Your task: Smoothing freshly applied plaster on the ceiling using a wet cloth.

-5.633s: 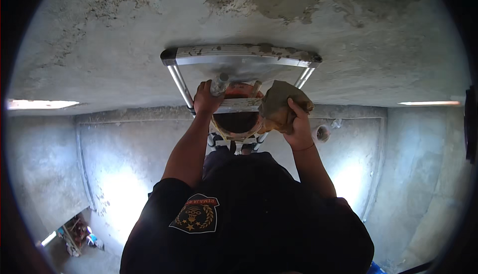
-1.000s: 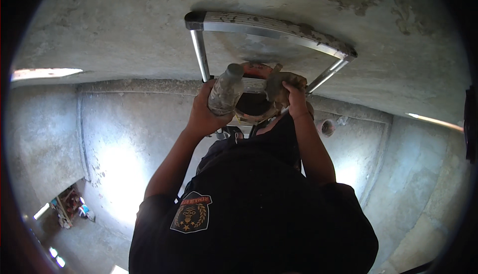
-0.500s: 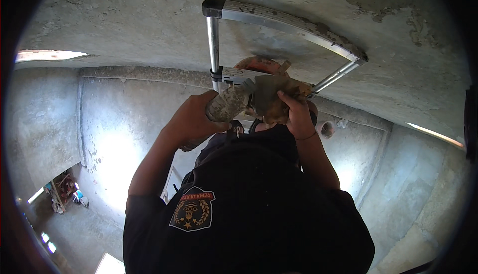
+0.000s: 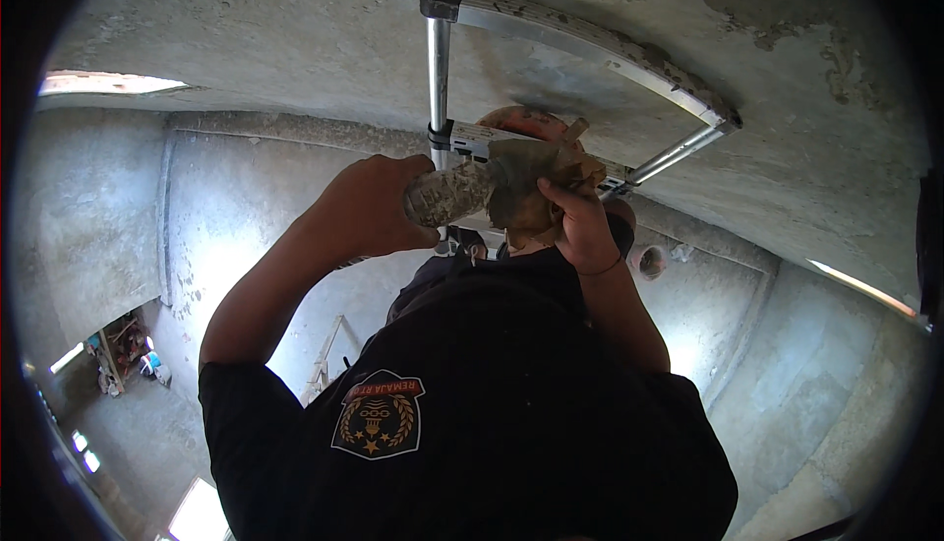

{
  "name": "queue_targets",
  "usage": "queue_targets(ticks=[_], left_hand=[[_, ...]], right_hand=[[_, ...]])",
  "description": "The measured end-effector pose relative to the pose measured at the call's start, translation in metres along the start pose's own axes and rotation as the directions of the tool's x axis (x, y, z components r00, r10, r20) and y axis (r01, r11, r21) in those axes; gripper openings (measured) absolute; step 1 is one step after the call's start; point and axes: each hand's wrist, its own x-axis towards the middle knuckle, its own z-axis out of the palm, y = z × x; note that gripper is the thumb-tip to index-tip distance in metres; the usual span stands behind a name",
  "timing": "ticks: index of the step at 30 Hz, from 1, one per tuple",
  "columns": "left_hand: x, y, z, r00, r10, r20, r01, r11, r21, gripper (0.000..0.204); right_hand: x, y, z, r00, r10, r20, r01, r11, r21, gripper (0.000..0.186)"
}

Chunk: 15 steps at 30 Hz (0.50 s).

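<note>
Dim overall; light glares from a slot [image 4: 113, 83] at ten o'clock and a thin strip [image 4: 863, 287] just past three. Glow washes out the wall [image 4: 218, 256] toward nine. The left hand [image 4: 379, 207] looks shaded; the black shirt [image 4: 531, 423] loses detail at six. Fisheye edges bend, corners black.

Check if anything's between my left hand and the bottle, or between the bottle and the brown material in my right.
Nothing visible: the left hand holds the bottle directly, and its other end overlaps the brown material in the right hand in this view.

Silver ladder [image 4: 580, 41], stained grey wall [image 4: 295, 30], clutter [image 4: 120, 354] at lower left, round pinkish container [image 4: 649, 263]
</note>
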Motion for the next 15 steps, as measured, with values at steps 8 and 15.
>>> queue_targets(ticks=[8,15], left_hand=[[-0.011,0.011,-0.010,0.999,-0.049,-0.012,0.050,0.995,0.081,0.057],[-0.011,0.015,-0.020,0.989,-0.136,0.059,0.127,0.981,0.145,0.058]], right_hand=[[-0.003,-0.007,0.007,0.990,0.105,0.096,-0.121,0.975,0.187,0.037],[0.002,-0.004,0.011,0.988,0.103,0.119,-0.124,0.974,0.190,0.038]])
